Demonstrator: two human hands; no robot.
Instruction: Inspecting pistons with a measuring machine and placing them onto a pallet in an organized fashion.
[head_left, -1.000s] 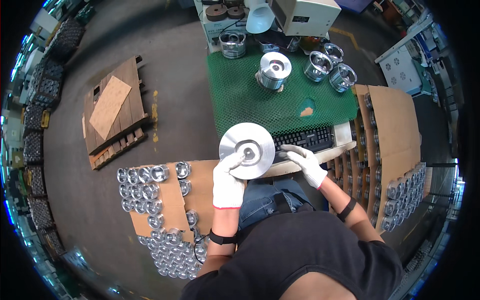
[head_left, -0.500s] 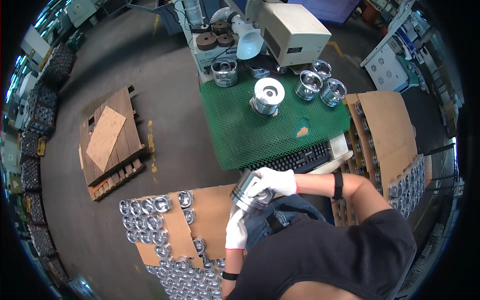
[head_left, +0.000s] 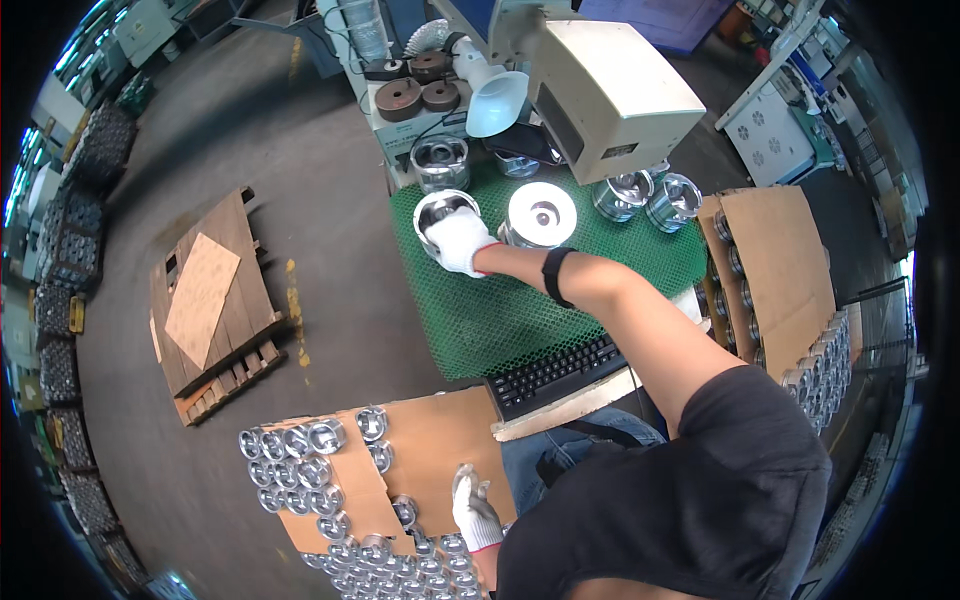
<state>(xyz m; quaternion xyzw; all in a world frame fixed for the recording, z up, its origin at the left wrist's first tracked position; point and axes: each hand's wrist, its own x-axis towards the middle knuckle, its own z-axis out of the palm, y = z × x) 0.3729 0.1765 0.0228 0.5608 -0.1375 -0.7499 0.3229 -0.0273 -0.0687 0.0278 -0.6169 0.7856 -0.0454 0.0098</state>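
The white-gloved right hand (head_left: 462, 243) clasps a hollow silver metal piston (head_left: 438, 206) at the green mesh mat's (head_left: 450, 320) left side. The white-gloved left hand (head_left: 474, 508), fingers parted, hangs bodyward of the mat.

Right hand (head_left: 460, 240): white-gloved, back upward, set well ahead of the torso (head_left: 640, 510), fingers bent and partly hidden.
Right arm (head_left: 640, 320): stretched forward and leftward, slight elbow bend, black-banded between wrist and elbow.
Left hand (head_left: 475, 508): white-gloved, low beside the torso, fingers forward, loosely curled.
Left forearm (head_left: 487, 568): short bare stretch visible, remainder hidden.
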